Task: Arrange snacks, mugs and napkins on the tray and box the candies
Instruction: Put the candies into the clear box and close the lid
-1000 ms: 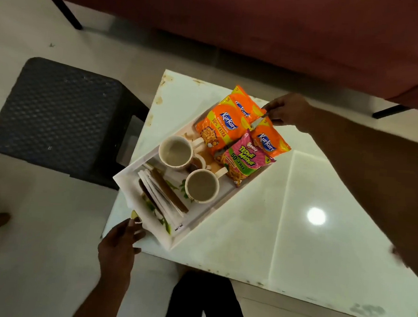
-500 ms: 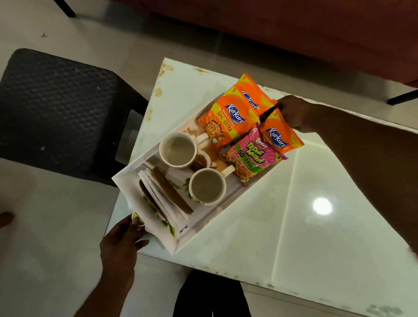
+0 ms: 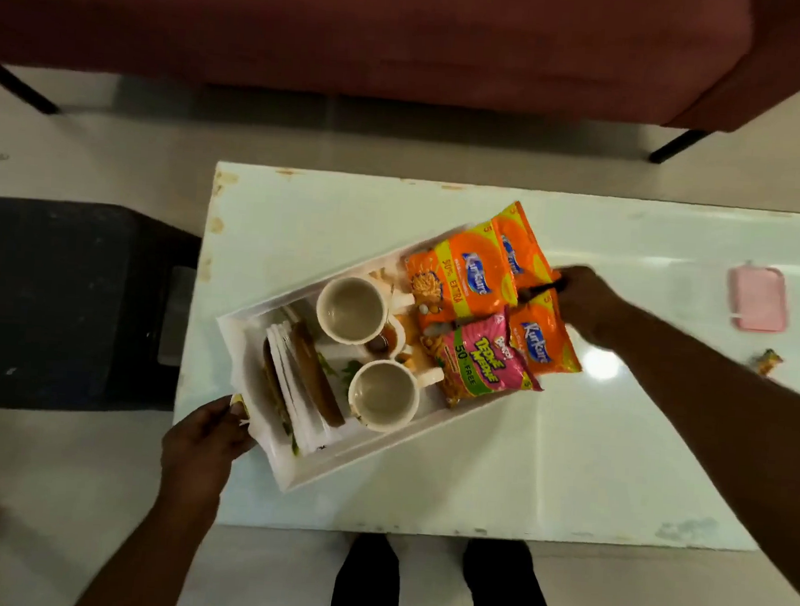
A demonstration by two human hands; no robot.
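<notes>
A white tray [image 3: 368,456] lies at an angle on the white table [image 3: 542,478]. It carries two cream mugs [image 3: 351,310] [image 3: 384,395], a stack of napkins [image 3: 304,388] at its near-left end, and orange and pink snack packets [image 3: 466,279] [image 3: 483,365] at its far-right end. My left hand [image 3: 206,440] grips the tray's near-left end. My right hand [image 3: 578,301] holds the far-right end, beside the packets. A pink candy box [image 3: 759,298] and a loose candy [image 3: 769,361] lie on the table at the right.
A dark stool [image 3: 66,303] stands left of the table. A maroon sofa [image 3: 360,30] runs along the back. My legs [image 3: 439,589] are at the table's near edge.
The view has swung right and now looks squarely at the table. The tray has shifted toward the table's middle with both hands on its ends. The pink box has come into view.
</notes>
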